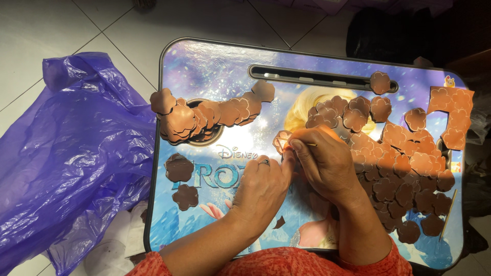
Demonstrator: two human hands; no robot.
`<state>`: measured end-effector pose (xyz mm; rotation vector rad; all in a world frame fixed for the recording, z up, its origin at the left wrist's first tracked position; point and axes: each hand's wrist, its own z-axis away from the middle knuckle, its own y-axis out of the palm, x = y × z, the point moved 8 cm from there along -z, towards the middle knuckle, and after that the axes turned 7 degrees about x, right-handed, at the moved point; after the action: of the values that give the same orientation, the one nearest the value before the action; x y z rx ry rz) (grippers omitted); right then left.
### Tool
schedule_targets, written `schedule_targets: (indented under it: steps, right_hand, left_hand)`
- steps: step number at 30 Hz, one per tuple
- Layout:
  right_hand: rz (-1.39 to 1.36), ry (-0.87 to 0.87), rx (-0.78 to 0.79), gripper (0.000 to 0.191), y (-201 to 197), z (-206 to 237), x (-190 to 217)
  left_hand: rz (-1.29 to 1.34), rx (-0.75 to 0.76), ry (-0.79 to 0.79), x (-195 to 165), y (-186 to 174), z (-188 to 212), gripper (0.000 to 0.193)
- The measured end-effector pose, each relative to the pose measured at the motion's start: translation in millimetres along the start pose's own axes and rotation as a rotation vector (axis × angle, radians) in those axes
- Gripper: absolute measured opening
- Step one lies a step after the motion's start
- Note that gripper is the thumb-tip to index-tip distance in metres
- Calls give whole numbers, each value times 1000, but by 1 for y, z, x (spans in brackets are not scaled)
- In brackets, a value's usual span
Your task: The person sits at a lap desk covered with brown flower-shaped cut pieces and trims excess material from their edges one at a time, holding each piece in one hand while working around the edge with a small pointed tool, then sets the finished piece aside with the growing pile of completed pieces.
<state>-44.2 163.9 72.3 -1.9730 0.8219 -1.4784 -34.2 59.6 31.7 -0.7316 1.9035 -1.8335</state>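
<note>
My left hand and my right hand meet near the middle of a small printed lap table. Between their fingertips sits one brown flower-shaped foam cutout. My left hand, with a ring on one finger, pinches its lower edge. A thin wooden stick is gripped in my right hand and lies against the cutout. A curved row of overlapping brown cutouts lies to the left. A large loose heap of them spreads under and right of my right hand.
Two single cutouts lie at the table's left edge. A crumpled purple plastic bag covers the tiled floor on the left. An orange foam sheet with cut holes sits at the far right. Another stick lies at the right edge.
</note>
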Motion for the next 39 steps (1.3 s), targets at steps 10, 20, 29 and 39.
schedule_targets:
  steps: [10,20,29,39]
  right_hand:
    - [11,19,-22,5,-2,0,-4]
    - [49,49,-63,7,-5,1,-11]
    - [73,7,-44,4,-9,3,-9]
    - [88,36,-61,6,-15,2,-9]
  left_hand:
    - [53,-17,10,-1,5,-1,45]
    - [-17,-15,44,-3,-3,-2,47]
    - [6,-72,0,4,-11,-4,61]
    - [62,-55,16,10,-10,-8,63]
